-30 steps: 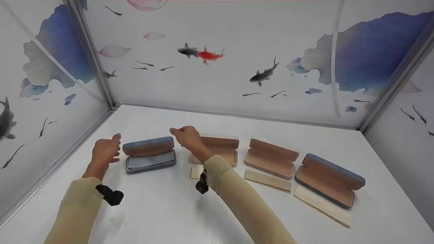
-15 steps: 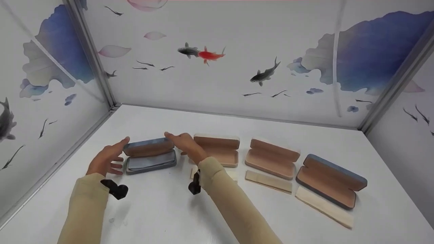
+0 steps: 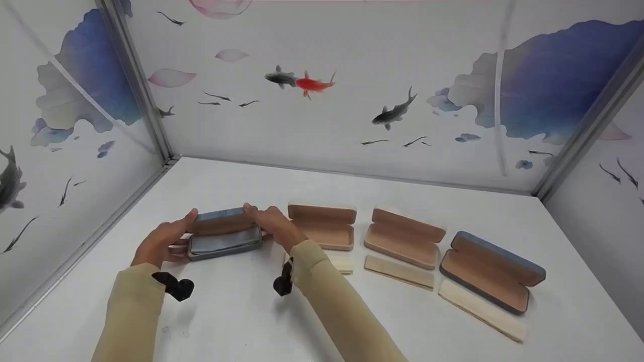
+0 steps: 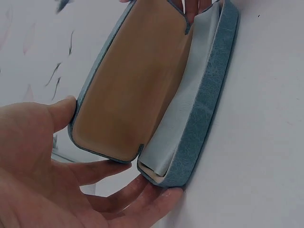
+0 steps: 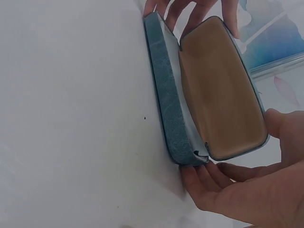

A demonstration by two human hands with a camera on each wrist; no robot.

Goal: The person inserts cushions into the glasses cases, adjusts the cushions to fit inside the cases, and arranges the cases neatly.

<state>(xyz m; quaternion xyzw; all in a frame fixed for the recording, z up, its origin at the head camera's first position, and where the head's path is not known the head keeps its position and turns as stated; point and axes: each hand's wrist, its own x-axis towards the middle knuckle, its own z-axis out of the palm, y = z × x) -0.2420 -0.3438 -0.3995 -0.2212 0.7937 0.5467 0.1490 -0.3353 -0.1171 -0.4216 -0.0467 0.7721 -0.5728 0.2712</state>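
An opened blue glasses case (image 3: 225, 225) with a tan lining stands at the left of the table, its lid tilted up. A folded pale-blue cloth (image 4: 183, 104) lies in its base. My left hand (image 3: 162, 242) holds the case's left end, thumb on the lid's edge and fingers against the base and lid end. At the right end my right hand (image 3: 278, 224) holds it the same way; in the right wrist view its thumb touches the lid rim and the fingertips meet the base of the case (image 5: 169, 99).
Two opened pale cases with tan linings, a middle one (image 3: 328, 236) and another (image 3: 402, 244), stand to the right. Beyond them is an opened dark-blue case (image 3: 490, 279). Folded cream cloths lie before them, including one (image 3: 400, 272) and one at far right (image 3: 483, 311).
Both hands have come down and inward to the two ends of the blue glasses case and now touch it. The lid stays raised. The other cases and cloths have not moved.
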